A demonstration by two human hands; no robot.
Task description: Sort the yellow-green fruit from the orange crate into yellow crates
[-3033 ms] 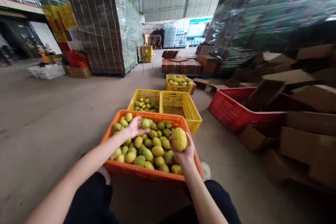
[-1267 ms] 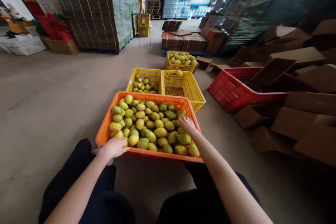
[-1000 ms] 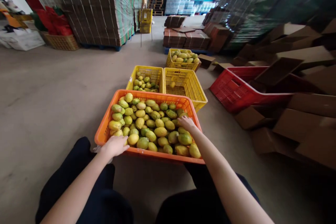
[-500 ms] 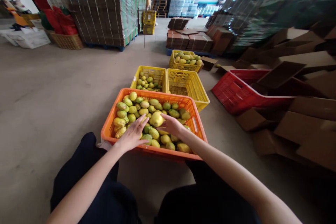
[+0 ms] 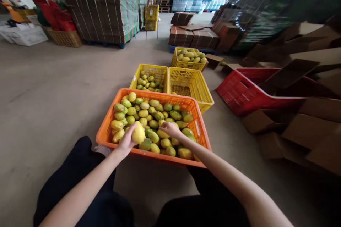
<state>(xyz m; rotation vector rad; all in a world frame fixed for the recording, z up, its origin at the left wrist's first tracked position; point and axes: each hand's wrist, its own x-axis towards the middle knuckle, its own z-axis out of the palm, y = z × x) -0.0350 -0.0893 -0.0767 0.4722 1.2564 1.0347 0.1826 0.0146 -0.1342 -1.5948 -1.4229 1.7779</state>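
Note:
My left hand (image 5: 127, 142) is wrapped round a large yellow papaya (image 5: 138, 133), lifted over the near left part of the orange crate (image 5: 109, 140). Over the middle of that crate is my right hand (image 5: 172, 129), its fingers curled together just above the fruit. Whether anything small is between those fingertips is hidden. Yellow and green papayas (image 5: 153, 137) lie spread in the orange crate, which stands in front of my knees.
Behind the orange crate stand a yellow crate (image 5: 153, 66) part filled with papayas and another yellow crate (image 5: 204, 92) beside it. Farther back is a full yellow crate (image 5: 189, 64). To the right are a red crate (image 5: 233, 94) and loose cardboard boxes (image 5: 311, 134).
The yellow papaya has passed from my right hand to my left hand, which was open and has closed round it and moved nearer. My right hand's fingers have curled in.

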